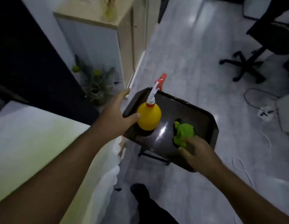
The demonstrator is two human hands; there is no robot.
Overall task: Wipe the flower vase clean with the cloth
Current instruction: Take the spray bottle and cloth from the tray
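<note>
Now bunch the cloth [184, 132] under your right hand [195, 151], whose grip I cannot tell; left hand [118, 115], open, touches the bottle [149, 116].

Left arm: my left hand [115, 113] and forearm are bare, no sleeve in view.
Right arm: my right hand [197, 152] likewise bare to the frame edge.
Wrists: no watch or rings visible.
Legs: dark trousers [150, 207], blurred.

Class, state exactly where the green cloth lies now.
The green cloth lies on the dark tray, right of the yellow spray bottle, under the right hand.
</note>
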